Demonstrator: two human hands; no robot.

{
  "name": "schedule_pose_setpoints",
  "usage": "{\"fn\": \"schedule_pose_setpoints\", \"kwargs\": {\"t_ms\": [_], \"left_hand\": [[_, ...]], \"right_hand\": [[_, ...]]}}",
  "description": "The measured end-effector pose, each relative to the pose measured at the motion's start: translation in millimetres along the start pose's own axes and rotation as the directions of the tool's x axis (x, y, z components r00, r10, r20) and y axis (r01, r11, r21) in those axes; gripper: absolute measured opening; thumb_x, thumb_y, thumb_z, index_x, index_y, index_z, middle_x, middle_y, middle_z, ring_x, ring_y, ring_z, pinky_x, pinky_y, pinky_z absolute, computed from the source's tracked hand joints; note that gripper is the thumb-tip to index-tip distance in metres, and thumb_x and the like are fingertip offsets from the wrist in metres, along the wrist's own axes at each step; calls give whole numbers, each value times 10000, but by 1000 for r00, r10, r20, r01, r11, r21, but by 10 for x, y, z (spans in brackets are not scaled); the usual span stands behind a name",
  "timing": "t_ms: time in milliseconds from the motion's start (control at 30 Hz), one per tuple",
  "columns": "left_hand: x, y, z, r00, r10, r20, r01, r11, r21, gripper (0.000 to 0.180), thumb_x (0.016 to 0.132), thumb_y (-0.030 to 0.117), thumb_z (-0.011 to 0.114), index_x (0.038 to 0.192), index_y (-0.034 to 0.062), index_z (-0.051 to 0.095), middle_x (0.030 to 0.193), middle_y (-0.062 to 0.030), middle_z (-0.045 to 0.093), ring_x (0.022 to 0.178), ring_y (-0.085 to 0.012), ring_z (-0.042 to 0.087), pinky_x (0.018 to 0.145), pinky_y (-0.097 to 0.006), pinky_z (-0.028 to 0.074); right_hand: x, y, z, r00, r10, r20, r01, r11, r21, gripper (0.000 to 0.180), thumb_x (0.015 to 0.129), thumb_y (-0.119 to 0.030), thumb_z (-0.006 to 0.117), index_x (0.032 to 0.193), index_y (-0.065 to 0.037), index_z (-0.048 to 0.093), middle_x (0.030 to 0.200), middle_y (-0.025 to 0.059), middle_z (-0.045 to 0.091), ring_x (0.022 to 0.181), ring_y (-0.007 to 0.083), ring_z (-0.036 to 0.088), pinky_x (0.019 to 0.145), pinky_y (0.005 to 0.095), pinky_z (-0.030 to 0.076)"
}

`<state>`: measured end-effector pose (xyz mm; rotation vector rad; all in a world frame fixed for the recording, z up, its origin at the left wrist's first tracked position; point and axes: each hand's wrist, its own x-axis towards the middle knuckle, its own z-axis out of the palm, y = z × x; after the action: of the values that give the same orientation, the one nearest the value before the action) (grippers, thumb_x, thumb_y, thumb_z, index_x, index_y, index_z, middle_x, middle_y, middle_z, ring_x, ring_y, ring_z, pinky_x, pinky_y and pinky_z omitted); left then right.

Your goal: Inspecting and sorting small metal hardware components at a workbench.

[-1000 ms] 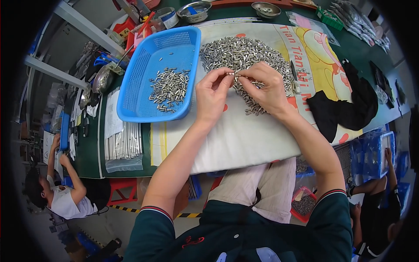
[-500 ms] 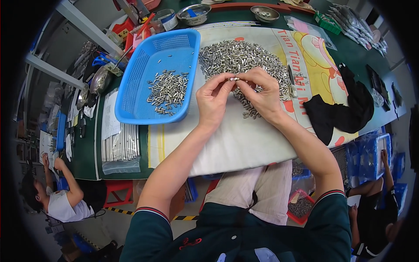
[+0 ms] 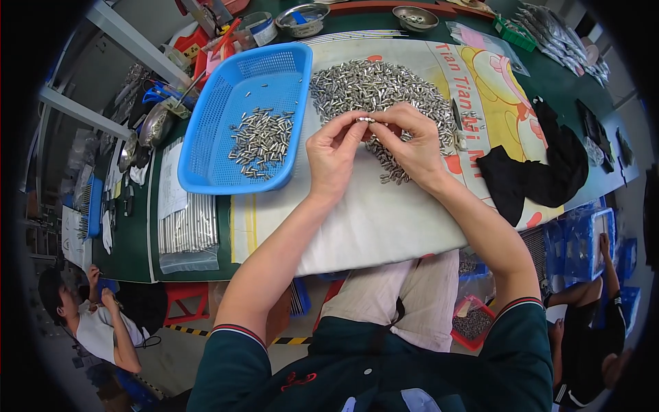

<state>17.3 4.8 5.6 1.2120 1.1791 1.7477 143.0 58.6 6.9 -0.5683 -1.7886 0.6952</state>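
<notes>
My left hand (image 3: 332,152) and my right hand (image 3: 412,142) meet at the fingertips over the near edge of a large heap of small silvery metal pins (image 3: 374,84). Between the pinched thumbs and forefingers sits a small shiny metal pin (image 3: 366,119), gripped from both sides. The fingers cover most of it, so its full shape is hard to make out. Left of my hands stands a blue plastic basket (image 3: 195,161) with a smaller pile of the same kind of pins (image 3: 262,143) on its bottom.
A printed cloth (image 3: 343,237) covers the table under the heap. Black fabric (image 3: 525,175) lies at the right. Bagged metal rods (image 3: 187,226) lie left, metal bowls (image 3: 416,18) stand at the back. One person (image 3: 103,319) sits at the left, another (image 3: 594,329) at the right.
My hands stay pinched together in nearly the same place, with the metal at the fingertips slightly shifted. The person at the left has leaned and moved their arms.
</notes>
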Motion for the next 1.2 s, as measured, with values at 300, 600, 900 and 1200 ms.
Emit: {"fn": "schedule_pose_setpoints", "kwargs": {"t_ms": [300,600,900,1200], "left_hand": [[-11,60,-38,913,-406,35,407,906,-112,199,889,127,497,968,-23,601,846,-97,636,730,-133,619,654,-220,511],[7,-51,-101,854,-499,149,520,820,-239,242,895,155,467,1003,-40,562,879,-112,625,754,-142,617,704,-241,515],[-3,-49,-77,847,-518,115,531,836,-143,200,875,129,532,994,-25,580,861,-100,632,736,-127,614,680,-216,508],[-6,-38,-59,853,-510,108,520,846,-117,193,873,123,537,1000,-16,581,859,-100,634,729,-130,616,672,-211,506]], "right_hand": [[-6,-17,-31,937,332,109,-332,943,-12,138,732,-87,645,829,9,667,633,53,611,539,67,511,491,216,416],[21,63,-83,864,459,209,-451,888,-86,181,710,-125,653,805,29,661,628,71,624,563,86,559,530,231,459],[44,27,-107,831,489,263,-465,872,-152,208,702,-146,662,809,33,663,650,87,637,585,101,582,549,244,473],[56,47,-148,821,488,297,-469,872,-137,216,714,-147,643,815,43,657,680,99,646,606,114,600,572,243,484]]}}
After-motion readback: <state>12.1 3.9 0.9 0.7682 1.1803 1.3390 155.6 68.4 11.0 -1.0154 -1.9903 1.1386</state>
